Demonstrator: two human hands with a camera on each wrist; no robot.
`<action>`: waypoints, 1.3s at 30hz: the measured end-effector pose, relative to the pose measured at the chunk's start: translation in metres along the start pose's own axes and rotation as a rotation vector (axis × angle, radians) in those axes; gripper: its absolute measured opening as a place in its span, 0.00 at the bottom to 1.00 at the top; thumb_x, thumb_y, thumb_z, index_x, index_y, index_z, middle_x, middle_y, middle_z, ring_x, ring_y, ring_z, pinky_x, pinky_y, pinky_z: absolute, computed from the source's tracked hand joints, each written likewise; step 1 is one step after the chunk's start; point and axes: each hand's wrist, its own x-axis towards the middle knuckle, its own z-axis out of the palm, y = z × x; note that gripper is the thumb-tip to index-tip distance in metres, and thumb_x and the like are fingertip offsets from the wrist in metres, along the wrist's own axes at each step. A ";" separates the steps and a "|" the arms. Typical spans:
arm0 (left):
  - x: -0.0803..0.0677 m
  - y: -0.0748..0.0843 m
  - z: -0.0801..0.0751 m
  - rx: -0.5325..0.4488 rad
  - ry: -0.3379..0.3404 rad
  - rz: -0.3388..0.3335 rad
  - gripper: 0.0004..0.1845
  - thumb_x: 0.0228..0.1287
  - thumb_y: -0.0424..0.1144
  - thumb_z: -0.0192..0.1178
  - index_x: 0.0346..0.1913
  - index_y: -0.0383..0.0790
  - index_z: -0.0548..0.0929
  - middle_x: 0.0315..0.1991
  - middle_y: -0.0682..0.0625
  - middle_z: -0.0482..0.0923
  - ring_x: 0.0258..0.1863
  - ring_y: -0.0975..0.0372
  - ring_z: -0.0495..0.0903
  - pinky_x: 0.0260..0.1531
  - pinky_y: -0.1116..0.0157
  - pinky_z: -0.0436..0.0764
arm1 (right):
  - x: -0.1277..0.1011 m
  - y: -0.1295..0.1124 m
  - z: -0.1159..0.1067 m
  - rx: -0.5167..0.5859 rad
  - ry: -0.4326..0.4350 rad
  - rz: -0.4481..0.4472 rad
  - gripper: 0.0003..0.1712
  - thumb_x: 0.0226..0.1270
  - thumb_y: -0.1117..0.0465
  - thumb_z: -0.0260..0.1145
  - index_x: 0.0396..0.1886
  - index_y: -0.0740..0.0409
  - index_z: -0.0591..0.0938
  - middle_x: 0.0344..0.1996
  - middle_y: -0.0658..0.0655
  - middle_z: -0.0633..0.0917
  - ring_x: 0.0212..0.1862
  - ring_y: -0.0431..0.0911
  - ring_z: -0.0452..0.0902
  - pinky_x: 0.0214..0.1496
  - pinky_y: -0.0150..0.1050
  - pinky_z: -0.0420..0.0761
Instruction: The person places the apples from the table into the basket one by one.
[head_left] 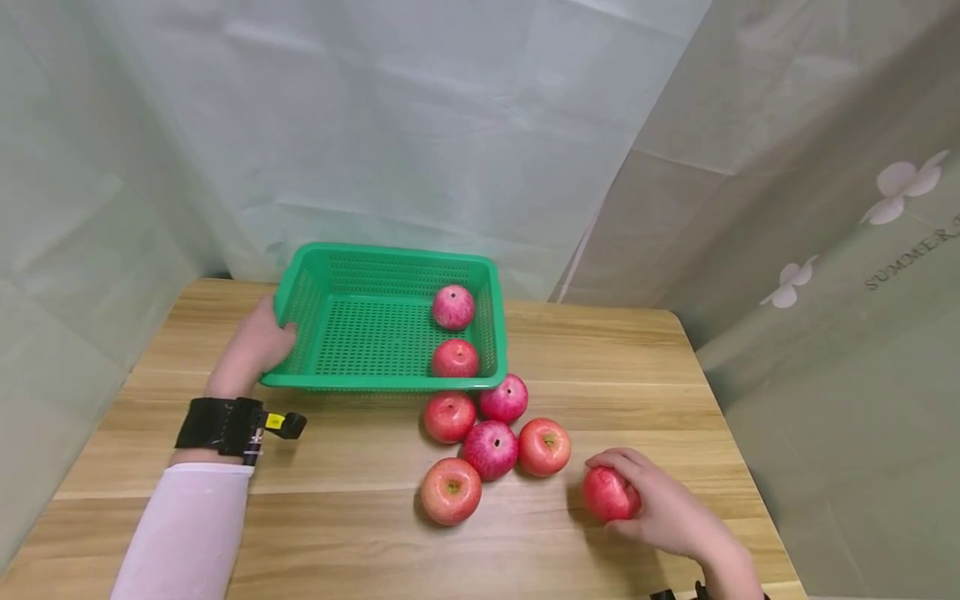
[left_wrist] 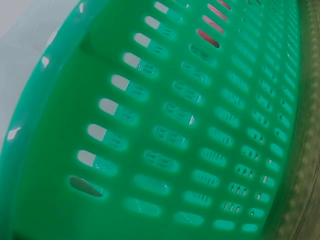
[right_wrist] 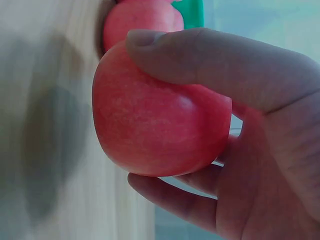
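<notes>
At the left end of the green plastic basket (head_left: 382, 382), my left hand (head_left: 258, 337) grips the rim, thumb over the inner side. The basket's slotted wall (left_wrist: 165, 115) fills the left wrist view, where the hand itself does not show. My right hand (head_left: 667, 508) holds a red apple (head_left: 609, 495) at the right of the table. In the right wrist view the thumb lies across one side of this apple (right_wrist: 155, 120) and the fingers curl round the other; its shadow falls on the wood. Two apples, one of them a pinkish-red apple (head_left: 453, 307), sit at the basket's right end.
Several more apples lie grouped in front of the basket's right corner, among them a striped apple (head_left: 491, 450), a paler apple (head_left: 451, 492) and an orange-red apple (head_left: 544, 447). The wooden table (head_left: 337, 533) is bordered by hanging pale curtains (head_left: 420, 125) behind and at both sides.
</notes>
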 end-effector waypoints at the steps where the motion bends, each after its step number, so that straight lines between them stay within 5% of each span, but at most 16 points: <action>1: 0.000 0.000 0.000 0.001 0.001 0.001 0.35 0.84 0.39 0.42 0.80 0.19 0.45 0.63 0.17 0.66 0.45 0.38 0.78 0.31 0.55 0.82 | 0.001 0.000 -0.003 0.000 0.004 0.002 0.44 0.47 0.63 0.88 0.66 0.40 0.81 0.62 0.42 0.78 0.58 0.46 0.80 0.53 0.48 0.86; 7: 0.001 0.000 0.000 -0.001 0.005 0.001 0.36 0.84 0.38 0.43 0.81 0.19 0.44 0.62 0.17 0.66 0.43 0.40 0.79 0.29 0.56 0.82 | 0.008 -0.002 -0.018 -0.033 0.015 0.008 0.46 0.49 0.60 0.89 0.67 0.34 0.79 0.63 0.45 0.79 0.58 0.48 0.80 0.51 0.49 0.86; 26: -0.001 0.002 0.000 -0.027 -0.011 -0.013 0.36 0.85 0.39 0.42 0.82 0.21 0.44 0.65 0.18 0.65 0.46 0.39 0.79 0.33 0.54 0.83 | 0.052 -0.022 -0.054 -0.107 0.008 -0.116 0.43 0.52 0.60 0.88 0.69 0.40 0.80 0.64 0.50 0.81 0.59 0.50 0.81 0.51 0.50 0.87; 39: 0.000 0.000 0.001 -0.039 -0.009 -0.015 0.36 0.84 0.39 0.43 0.82 0.22 0.44 0.63 0.19 0.67 0.43 0.41 0.80 0.30 0.56 0.83 | 0.083 -0.032 -0.064 -0.040 -0.012 -0.144 0.44 0.53 0.62 0.88 0.69 0.41 0.80 0.64 0.51 0.80 0.62 0.53 0.79 0.55 0.54 0.86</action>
